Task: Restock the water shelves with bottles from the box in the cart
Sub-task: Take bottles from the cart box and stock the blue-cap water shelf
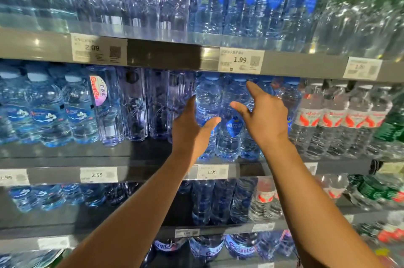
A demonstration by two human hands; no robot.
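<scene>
Both arms reach up to the middle water shelf (131,158). My left hand (192,130) is spread open against the left side of a blue-labelled water bottle (207,97) standing at the shelf's front. My right hand (264,119) is open too, fingers apart, in front of the neighbouring blue-labelled bottles (234,127); whether it touches them I cannot tell. Neither hand holds a bottle. The cart and its box are out of view.
Purple-labelled square bottles (100,103) stand left of my hands, red-labelled clear bottles (328,119) to the right, green bottles (391,127) at far right. Full shelves run above (170,53) and below (218,204). Price tags (240,60) line the shelf edges.
</scene>
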